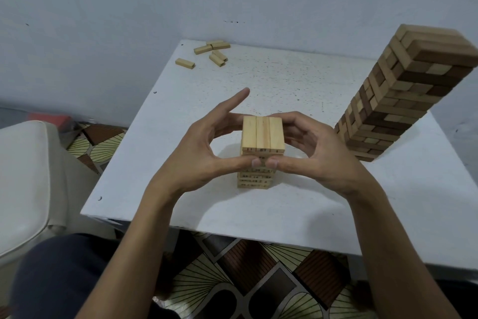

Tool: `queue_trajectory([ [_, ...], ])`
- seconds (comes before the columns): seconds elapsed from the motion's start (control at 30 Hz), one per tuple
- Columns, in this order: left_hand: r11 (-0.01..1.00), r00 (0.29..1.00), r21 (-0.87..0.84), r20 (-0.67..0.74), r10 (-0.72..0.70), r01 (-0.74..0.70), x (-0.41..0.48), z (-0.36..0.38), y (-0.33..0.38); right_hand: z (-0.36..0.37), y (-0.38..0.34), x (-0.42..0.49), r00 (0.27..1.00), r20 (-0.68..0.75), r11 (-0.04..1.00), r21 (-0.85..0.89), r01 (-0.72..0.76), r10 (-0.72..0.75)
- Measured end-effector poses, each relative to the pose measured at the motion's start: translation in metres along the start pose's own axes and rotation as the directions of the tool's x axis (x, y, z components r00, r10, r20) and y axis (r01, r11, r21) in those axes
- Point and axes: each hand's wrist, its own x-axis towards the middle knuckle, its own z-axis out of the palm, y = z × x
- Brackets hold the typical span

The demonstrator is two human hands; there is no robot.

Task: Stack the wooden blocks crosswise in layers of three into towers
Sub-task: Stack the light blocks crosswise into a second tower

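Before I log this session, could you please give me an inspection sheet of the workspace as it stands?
Surface: white table, speckled with small dark marks.
Job's things: small tower of pale blocks at the centre, its top layer of three complete; tall tower of pale and dark blocks on the right side; several loose blocks at the far left corner.
Clutter: nothing seen.
Hands: left hand and right hand grip the small tower, thumbs meeting on its near face, fingers behind it.
Cables: nothing seen.
Surroundings: pale wall, white cushioned seat at the left, patterned floor.
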Motion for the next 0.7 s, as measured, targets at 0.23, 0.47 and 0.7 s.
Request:
queue_trajectory([
  [0.23,1.0,1.0,0.005,0.012,-0.023,0.023,-0.0016,0.0009,-0.0046,0.0014,0.0022,-0.0015,1.0,0.006,0.999,-0.015,-0.029,0.029],
  [0.47,1.0,1.0,0.003,0.006,-0.031,0.031,-0.0021,0.0005,-0.004,0.0016,0.0031,-0.0015,0.999,0.015,0.999,-0.01,-0.032,0.032],
  [0.7,0.999,0.999,-0.004,0.01,-0.04,0.04,-0.0021,-0.0006,-0.0039,0.0015,0.0029,-0.003,0.999,0.018,0.999,-0.015,-0.038,0.039],
])
